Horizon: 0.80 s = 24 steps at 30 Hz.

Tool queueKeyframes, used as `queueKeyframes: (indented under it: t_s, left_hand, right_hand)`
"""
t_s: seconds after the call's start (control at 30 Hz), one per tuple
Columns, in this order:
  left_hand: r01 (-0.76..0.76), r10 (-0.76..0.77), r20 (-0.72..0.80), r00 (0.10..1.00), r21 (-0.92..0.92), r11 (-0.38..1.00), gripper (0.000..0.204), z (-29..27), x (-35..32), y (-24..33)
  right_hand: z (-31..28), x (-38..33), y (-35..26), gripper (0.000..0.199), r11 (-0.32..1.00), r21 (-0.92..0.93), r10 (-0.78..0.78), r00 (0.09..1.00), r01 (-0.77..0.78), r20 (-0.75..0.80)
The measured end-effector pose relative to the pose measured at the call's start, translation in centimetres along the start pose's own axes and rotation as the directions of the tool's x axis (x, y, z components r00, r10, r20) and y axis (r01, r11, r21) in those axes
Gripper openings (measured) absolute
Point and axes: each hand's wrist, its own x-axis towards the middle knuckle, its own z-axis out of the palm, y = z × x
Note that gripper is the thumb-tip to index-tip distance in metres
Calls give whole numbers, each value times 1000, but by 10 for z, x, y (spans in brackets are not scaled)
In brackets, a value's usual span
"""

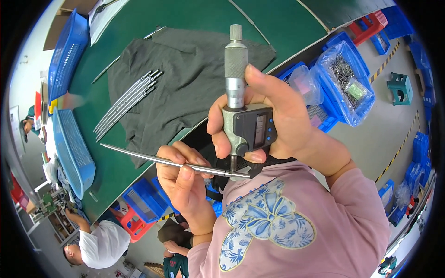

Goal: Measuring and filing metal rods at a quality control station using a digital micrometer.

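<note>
Green desk [194, 18] under a grey cloth [194, 88] bearing steel rods [127, 103], blue bins [72, 148] around, clear bagged parts [345, 81] at right, left hand [183, 180] pinching a thin rod [157, 160], right hand [273, 118] clasping a digital micrometer [243, 125] on the rod's end

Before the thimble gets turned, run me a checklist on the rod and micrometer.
1. Left hand pinches the rod: ok.
2. Right hand grips the micrometer: ok.
3. Rod end sits in the micrometer's lower frame: ok.
4. Spindle touching the rod: cannot tell, too small.
5. Display facing the camera: ok; its reading cannot be told.
6. Thumb on the thimble: ok.
7. Other rods lie apart on the grey cloth: ok.
</note>
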Motion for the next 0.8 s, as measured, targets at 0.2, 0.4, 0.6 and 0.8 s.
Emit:
queueKeyframes:
  t_s: [0.2, 0.4, 0.6, 0.8]
  left_hand:
    - [2, -2, 5, 1000, -3, 1000, 21, -1, 0, 0]
    - [34, -35, -20, 999, -28, 999, 21, 2, -1, 2]
    - [-52, 54, 12, 998, -143, 988, 22, -3, 3, 2]
    - [-119, 116, -48, 992, -67, 991, 25, 2, 2, 0]
  right_hand:
    - [1, -1, 0, 62, 1000, 5, -1, 1000, 1, 4]
    - [-1, -1, 1, 66, 1000, -1, -22, 1000, 22, 4]
    - [3, -10, -3, 28, 894, -448, -20, 998, -12, -67]
    - [4, -13, 7, 19, 718, -664, -260, 965, 209, 23]
